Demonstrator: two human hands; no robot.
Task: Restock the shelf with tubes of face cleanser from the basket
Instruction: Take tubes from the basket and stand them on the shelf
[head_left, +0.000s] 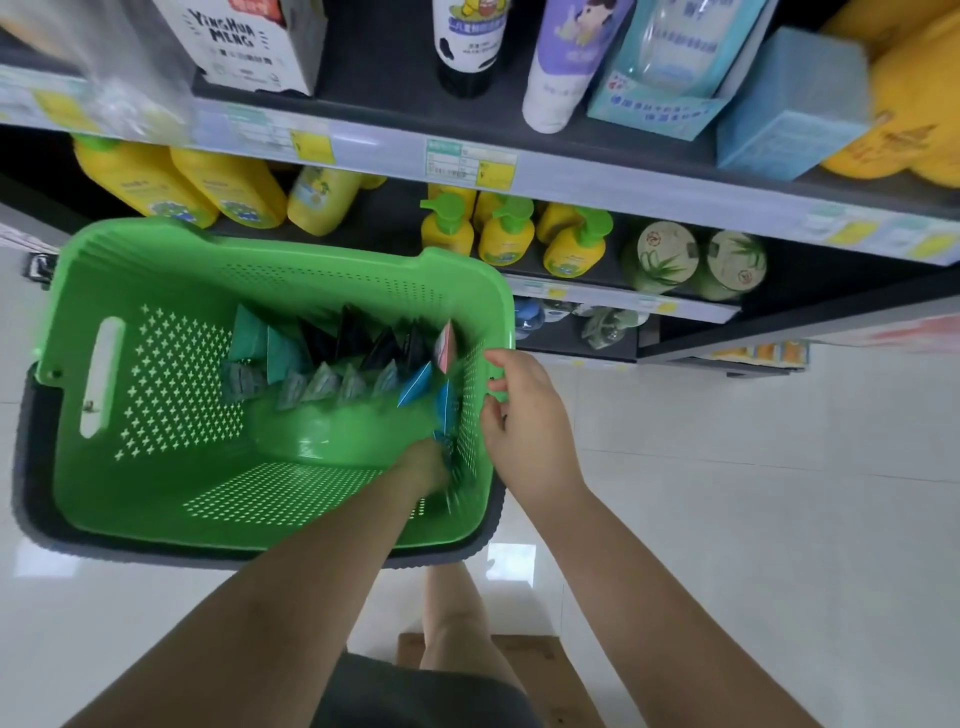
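A green perforated basket (156, 374) stands on a dark stand in front of the shelves. Several tubes of face cleanser (332, 364) stand upright inside it, in teal, black, grey, blue and pink. My left hand (423, 473) reaches down inside the basket at its right wall, blurred, among blue tubes (447, 410); whether it holds one I cannot tell. My right hand (524, 410) is outside, its fingers curled round the basket's right rim.
Dark shelves (571, 171) with price labels run across the top. They carry yellow bottles (228, 192), green pump bottles (504, 234), aloe jars (696, 260) and boxed goods. White tiled floor (753, 493) lies to the right. My leg and a wooden stool (519, 654) are below.
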